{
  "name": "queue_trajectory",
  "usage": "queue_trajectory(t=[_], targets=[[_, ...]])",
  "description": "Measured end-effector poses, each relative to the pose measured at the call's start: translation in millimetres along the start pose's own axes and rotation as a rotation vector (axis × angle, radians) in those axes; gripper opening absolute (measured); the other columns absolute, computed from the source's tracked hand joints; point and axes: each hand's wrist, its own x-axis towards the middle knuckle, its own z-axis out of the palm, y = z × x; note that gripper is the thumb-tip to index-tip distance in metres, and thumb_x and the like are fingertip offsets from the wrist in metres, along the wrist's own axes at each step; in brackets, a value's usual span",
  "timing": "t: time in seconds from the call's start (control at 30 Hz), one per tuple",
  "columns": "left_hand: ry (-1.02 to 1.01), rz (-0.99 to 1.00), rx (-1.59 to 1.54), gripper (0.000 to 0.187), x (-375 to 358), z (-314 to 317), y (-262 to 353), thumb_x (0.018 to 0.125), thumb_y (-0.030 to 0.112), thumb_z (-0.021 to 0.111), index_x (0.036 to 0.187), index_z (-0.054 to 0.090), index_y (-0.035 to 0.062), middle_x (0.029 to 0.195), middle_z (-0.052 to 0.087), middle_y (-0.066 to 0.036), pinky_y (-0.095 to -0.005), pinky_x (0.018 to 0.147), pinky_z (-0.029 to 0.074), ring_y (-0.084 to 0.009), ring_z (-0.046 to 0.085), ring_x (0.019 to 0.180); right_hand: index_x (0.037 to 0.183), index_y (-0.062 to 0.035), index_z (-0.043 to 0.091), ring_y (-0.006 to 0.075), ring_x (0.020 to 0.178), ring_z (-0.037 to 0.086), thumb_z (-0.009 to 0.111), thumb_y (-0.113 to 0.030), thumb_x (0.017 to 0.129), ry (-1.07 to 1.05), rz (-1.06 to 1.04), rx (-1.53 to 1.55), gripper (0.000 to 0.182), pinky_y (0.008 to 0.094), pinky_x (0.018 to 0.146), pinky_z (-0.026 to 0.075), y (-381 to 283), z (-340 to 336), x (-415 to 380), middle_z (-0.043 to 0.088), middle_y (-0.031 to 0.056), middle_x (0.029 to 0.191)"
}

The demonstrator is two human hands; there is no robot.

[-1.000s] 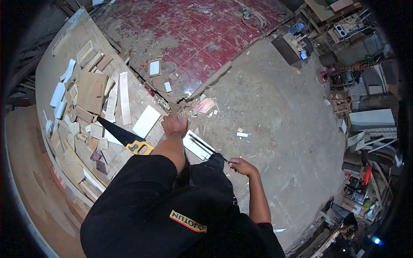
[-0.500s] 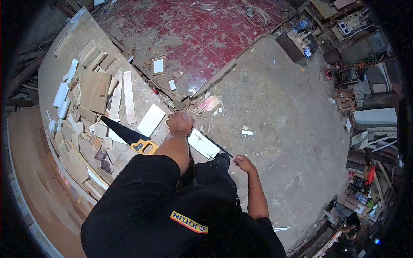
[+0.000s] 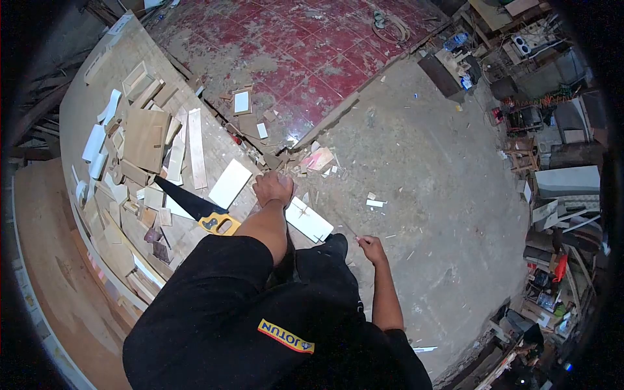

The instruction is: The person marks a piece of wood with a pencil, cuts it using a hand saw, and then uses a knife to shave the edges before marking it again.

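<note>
Near the workbench's right edge, my left hand (image 3: 273, 188) is closed, pressed down by the upper end of a white board (image 3: 308, 220); what its fingers hold is hidden. Dark marks cross the board, which slants down to the right beside my knee. To the right of the board, my right hand (image 3: 371, 247) is closed round one end of a thin tool, whose blade is faint and blurred. A black saw with a yellow handle (image 3: 218, 223) lies left of my left forearm. Another white board (image 3: 229, 184) rests just above the saw.
Wood offcuts and a brown panel (image 3: 143, 141) are heaped on the workbench (image 3: 77, 110) at the left. Scraps lie on the concrete floor (image 3: 429, 169) and the red tiles (image 3: 286, 52). Shelves and clutter line the right side.
The thin tool in my right hand looked dark and lay along the board's right edge; now it is blurred and slightly apart from it. My right hand has shifted very little.
</note>
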Motion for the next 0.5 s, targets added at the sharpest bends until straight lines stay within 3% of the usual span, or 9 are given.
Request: queue_trajectory(t=[0.03, 0.1, 0.23, 0.3, 0.43, 0.5], targets=[[0.009, -0.001, 0.008, 0.056, 0, 0, 1, 0.082, 0.053, 0.058, 0.114, 0.066, 0.0086, 0.118, 0.064, -0.013, -0.0427, 0.099, 0.037, -0.029, 0.051, 0.116, 0.101, 0.0004, 0.073, 0.0192, 0.086, 0.068, 0.068, -0.03, 0.091, 0.002, -0.003, 0.001, 0.032, 0.0319, 0.081, 0.052, 1, 0, 0, 0.074, 0.0142, 0.094], [0.002, -0.002, 0.003, 0.056, 1, 0, 0, 0.082, 0.053, 0.057, 0.113, 0.065, 0.0084, 0.118, 0.065, -0.013, -0.0428, 0.099, 0.037, -0.0291, 0.051, 0.116, 0.1, 0.0005, 0.073, 0.0235, 0.086, 0.069, 0.07, -0.029, 0.089, -0.079, -0.251, -0.052, 0.031, 0.0325, 0.08, 0.052, 0, 1, -2, 0.073, 0.0169, 0.093], [0.001, 0.005, 0.008, 0.056, 2, 1, 0, 0.083, 0.054, 0.056, 0.113, 0.065, 0.0077, 0.117, 0.065, -0.013, -0.0431, 0.099, 0.037, -0.0297, 0.051, 0.116, 0.099, -0.0004, 0.073, 0.0261, 0.088, 0.07, 0.07, -0.027, 0.089, -0.036, -0.221, -0.122, 0.029, 0.0326, 0.081, 0.052, -4, 2, -1, 0.072, 0.0189, 0.094], [-0.001, 0.005, 0.011, 0.056, 2, 1, 0, 0.083, 0.054, 0.056, 0.113, 0.064, 0.0074, 0.117, 0.065, -0.013, -0.0433, 0.099, 0.037, -0.0299, 0.051, 0.117, 0.098, -0.001, 0.074, 0.0272, 0.087, 0.07, 0.071, -0.028, 0.088, 0.174, -0.247, -0.162, 0.029, 0.0335, 0.08, 0.052, -5, 2, 0, 0.072, 0.0184, 0.092], [-0.009, 0.013, -0.008, 0.057, 0, -1, 0, 0.084, 0.055, 0.055, 0.114, 0.064, 0.007, 0.118, 0.064, -0.014, -0.0435, 0.099, 0.036, -0.03, 0.051, 0.117, 0.097, -0.001, 0.074, 0.0289, 0.086, 0.069, 0.072, -0.029, 0.088, 0.182, -0.216, -0.103, 0.03, 0.035, 0.078, 0.052, -7, -5, -6, 0.071, 0.0188, 0.09], [-0.004, 0.014, -0.003, 0.058, 0, 1, -1, 0.084, 0.055, 0.054, 0.114, 0.064, 0.007, 0.118, 0.064, -0.014, -0.0435, 0.099, 0.036, -0.0299, 0.051, 0.117, 0.096, -0.0011, 0.074, 0.0292, 0.084, 0.069, 0.073, -0.03, 0.086, 0.057, -0.295, -0.181, 0.03, 0.036, 0.076, 0.052, -5, -8, -9, 0.07, 0.019, 0.088]])
